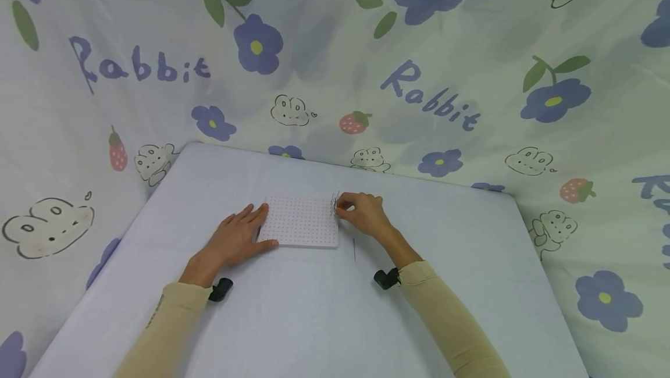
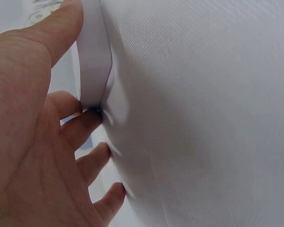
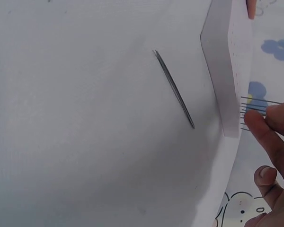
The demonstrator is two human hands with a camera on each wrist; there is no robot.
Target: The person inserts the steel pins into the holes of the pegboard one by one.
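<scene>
A white rectangular board (image 1: 298,221) with a grid of small dots lies flat on the table. My left hand (image 1: 237,239) rests at its left side, fingers spread along the edge and thumb at the near left corner. Several thin dark metal pins (image 3: 250,99) stand upright in a row at the board's right end. Over there my right hand (image 1: 365,214) pinches at the pins with thumb and index finger, the other fingers loosely bent. In the right wrist view, a slim pointed metal rod (image 3: 175,90) lies on the table beside the board.
The table (image 1: 293,320) is covered with a plain white cloth. Behind it and along both sides hangs a white curtain (image 1: 335,52) printed with flowers, rabbits and strawberries. A small black wrist camera (image 1: 386,278) sits at the right cuff, another (image 1: 221,289) at the left.
</scene>
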